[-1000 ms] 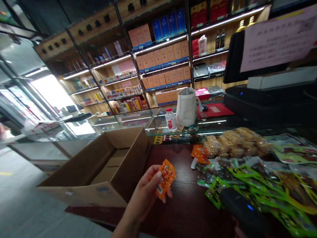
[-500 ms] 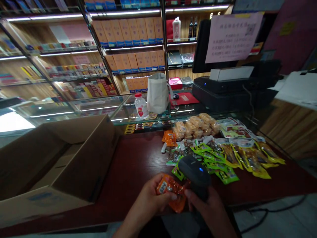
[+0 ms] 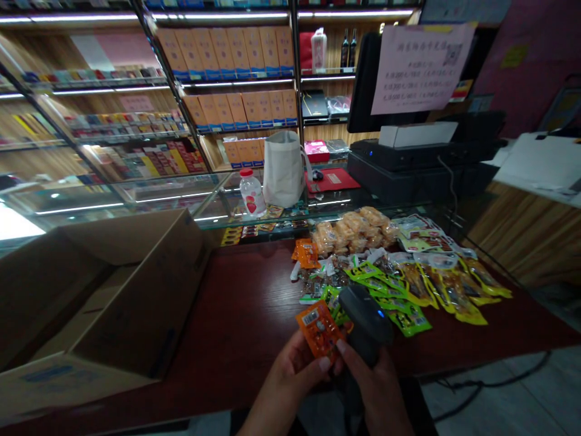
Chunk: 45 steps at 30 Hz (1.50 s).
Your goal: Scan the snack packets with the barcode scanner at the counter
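Note:
Pinched in my left hand (image 3: 295, 372) is an orange snack packet (image 3: 318, 330), its barcode label facing up. My right hand (image 3: 376, 381) is wrapped around a black barcode scanner (image 3: 367, 318) with a small blue light on top; the thumb of that hand rests at the packet's edge. Just beyond the scanner lie several green snack packets (image 3: 408, 315). Behind them are clear bags of dark snacks (image 3: 318, 283), and another small pile of orange packets (image 3: 305, 253) sits at their left. Part of the scanner's handle is hidden by my right hand.
An open cardboard box (image 3: 131, 303) stands on the left of the dark red table (image 3: 240, 303). Wrapped buns (image 3: 354, 230) and yellow-edged packs (image 3: 454, 287) lie at the back right. On the glass counter stand a bottle (image 3: 252, 195), a white bag (image 3: 284, 169) and a monitor (image 3: 365, 85).
The orange packet has been lifted and turned so its barcode label shows more squarely. Both hands and the scanner have shifted slightly right, and the view has turned a little.

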Tool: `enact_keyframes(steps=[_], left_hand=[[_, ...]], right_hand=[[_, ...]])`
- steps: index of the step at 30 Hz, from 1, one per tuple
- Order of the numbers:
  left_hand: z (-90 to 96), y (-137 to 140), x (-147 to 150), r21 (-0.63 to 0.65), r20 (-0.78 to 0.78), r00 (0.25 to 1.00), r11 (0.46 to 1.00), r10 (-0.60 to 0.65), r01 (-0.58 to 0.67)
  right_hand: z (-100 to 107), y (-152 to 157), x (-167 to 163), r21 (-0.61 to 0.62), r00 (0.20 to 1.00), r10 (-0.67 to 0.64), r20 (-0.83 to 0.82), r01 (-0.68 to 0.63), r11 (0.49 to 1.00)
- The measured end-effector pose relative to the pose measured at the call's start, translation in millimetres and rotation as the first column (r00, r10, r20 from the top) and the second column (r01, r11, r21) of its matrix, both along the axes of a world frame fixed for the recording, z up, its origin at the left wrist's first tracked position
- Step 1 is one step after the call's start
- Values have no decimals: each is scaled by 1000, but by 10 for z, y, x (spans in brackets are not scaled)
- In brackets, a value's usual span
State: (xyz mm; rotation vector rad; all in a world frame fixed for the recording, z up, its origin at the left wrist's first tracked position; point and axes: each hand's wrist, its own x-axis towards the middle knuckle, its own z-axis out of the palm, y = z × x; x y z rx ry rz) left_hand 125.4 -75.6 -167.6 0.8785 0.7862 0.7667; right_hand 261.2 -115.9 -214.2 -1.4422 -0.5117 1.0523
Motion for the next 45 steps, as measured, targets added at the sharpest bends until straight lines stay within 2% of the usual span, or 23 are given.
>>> enact_keyframes(steps=[3,7,15,19,22,27,31,37,40,45], left_hand=[[18,-1,20,48,-97,995,999,3,2],[-14,41,53,34,-164,985,999,48,-42],[-4,64,91,-59,-130,970,975,206,-215],[-37,92,99,-73,-102,970,971,219,-227],[-75,97,107,-57,-95,965,966,245,-251],[-127,153,69,56,-150,917,930,369,-364],[-145,275,-17,202,-208,862,882,463,-425],[-210,418,-125,406,-278,784,808,555,-428],[-234,447,-138,455,-296,760,785,579,-420],[-241,456,-137,507,-320,741,767,591,-393]], right_hand=[[30,25,21,27,1000,-28,-4,28,999],[81,41,19,-15,999,-44,16,44,999],[79,87,6,44,999,-43,-14,43,998],[120,105,31,20,999,-49,10,49,999],[137,110,45,47,999,-30,32,28,998],[80,81,89,96,996,-7,87,-1,995],[183,-19,158,127,992,50,118,-65,990],[471,-151,166,107,946,290,146,-307,946],[500,-154,130,74,922,368,116,-378,923],[474,-126,112,83,909,395,134,-407,910]])
